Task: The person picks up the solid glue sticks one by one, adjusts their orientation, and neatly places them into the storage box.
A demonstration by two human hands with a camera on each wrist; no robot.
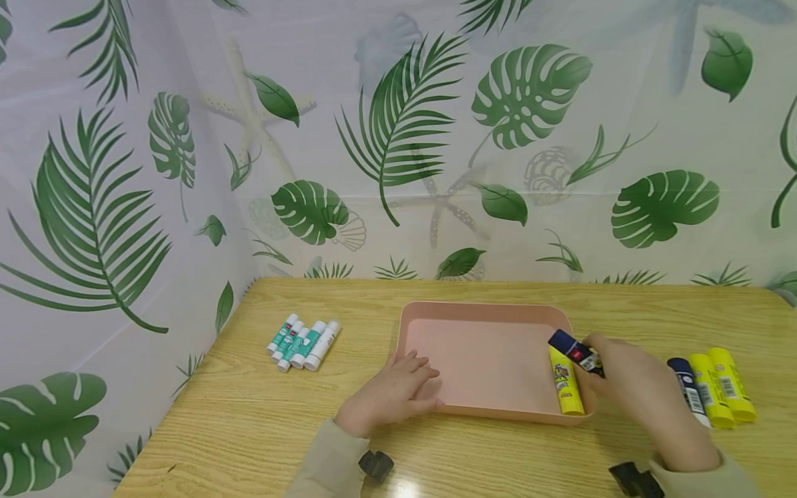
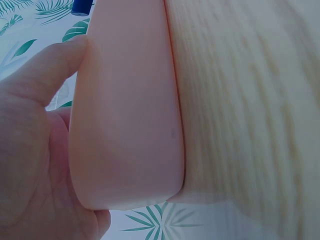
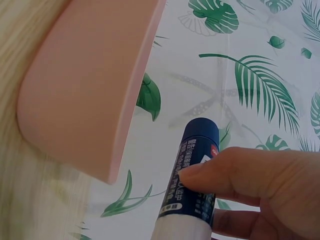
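Note:
My right hand (image 1: pixel 641 387) pinches a navy glue stick (image 3: pixel 192 170) with a white base between thumb and fingers. In the head view that stick is held over the right end of a pink tray (image 1: pixel 479 413), its dark cap pointing left. Beneath it a yellow glue stick (image 1: pixel 565 387) lies in the tray along the right wall. My left hand (image 1: pixel 398 391) rests on the tray's near left corner with fingers spread over the rim. The left wrist view shows the thumb (image 2: pixel 65 57) at the rim of the tray's outer wall.
Several white-and-green glue sticks (image 1: pixel 304 344) lie side by side on the wooden table (image 1: pixel 249 429) at the left. To the right of my right hand lie another navy glue stick (image 1: pixel 688 387) and two yellow glue sticks (image 1: pixel 722 387). A leaf-patterned cloth (image 1: pixel 405 228) hangs behind the table.

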